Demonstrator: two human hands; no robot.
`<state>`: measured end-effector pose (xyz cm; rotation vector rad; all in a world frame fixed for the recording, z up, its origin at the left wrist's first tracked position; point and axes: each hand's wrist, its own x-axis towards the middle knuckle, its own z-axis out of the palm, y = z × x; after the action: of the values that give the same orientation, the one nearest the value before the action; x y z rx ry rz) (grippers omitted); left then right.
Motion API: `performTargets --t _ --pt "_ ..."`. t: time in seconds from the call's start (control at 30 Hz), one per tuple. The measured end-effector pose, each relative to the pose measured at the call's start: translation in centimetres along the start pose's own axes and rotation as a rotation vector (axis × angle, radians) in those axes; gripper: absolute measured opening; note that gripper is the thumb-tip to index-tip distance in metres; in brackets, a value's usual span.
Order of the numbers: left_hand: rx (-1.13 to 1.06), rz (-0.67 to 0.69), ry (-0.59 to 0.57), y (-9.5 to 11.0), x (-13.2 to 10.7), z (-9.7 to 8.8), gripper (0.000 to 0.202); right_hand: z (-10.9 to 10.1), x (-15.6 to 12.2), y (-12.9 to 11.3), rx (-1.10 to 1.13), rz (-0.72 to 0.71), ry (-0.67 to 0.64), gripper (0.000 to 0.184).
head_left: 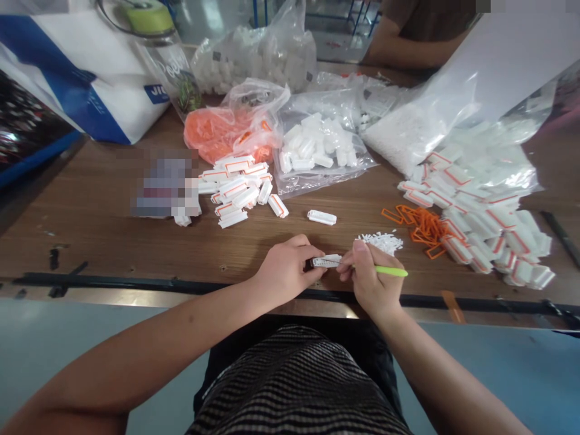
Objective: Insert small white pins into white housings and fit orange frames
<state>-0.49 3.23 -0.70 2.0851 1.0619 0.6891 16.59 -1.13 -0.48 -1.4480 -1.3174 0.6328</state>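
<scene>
My left hand grips a small white slotted plastic part between thumb and fingers, just above the table's front edge. My right hand is closed around a thin tool with a lime-green handle. The tool's tip points at the right end of the white part; whether it touches cannot be made out. Right behind my right hand lies a heap of tiny white pieces. A single white plastic housing rests on the table beyond my hands.
White housings with orange strips are piled at left, more at right beside orange frames. Behind stand bags of orange parts, white parts and white granules, plus a bottle. Another person's arm shows at the back.
</scene>
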Motion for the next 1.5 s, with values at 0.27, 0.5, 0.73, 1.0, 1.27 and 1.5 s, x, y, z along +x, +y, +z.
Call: performTargets --t 0.27,0.5,0.73,1.0,1.27,1.5 --pt "0.001 -0.010 -0.003 -0.2 0.1 0.1 0.020 0.1 0.1 0.0 -0.023 -0.001 -0.045 0.049" --pt "0.009 0.017 0.000 -0.1 0.0 0.1 0.016 0.1 0.2 -0.3 -0.002 0.001 -0.022 0.049" --pt "0.009 -0.003 -0.030 0.3 0.0 -0.3 0.015 -1.2 0.9 -0.1 0.052 0.071 0.143 0.049" --pt "0.005 -0.006 -0.020 0.3 0.1 -0.3 0.015 -1.0 0.3 0.2 0.061 0.085 0.116 0.049" --pt "-0.001 -0.010 -0.022 0.3 0.0 -0.2 0.016 -1.0 0.6 -0.4 -0.082 0.043 0.049 0.050" --pt "0.001 0.007 -0.003 0.4 0.0 -0.2 0.011 -0.9 0.2 -0.2 -0.074 0.005 0.099 0.045"
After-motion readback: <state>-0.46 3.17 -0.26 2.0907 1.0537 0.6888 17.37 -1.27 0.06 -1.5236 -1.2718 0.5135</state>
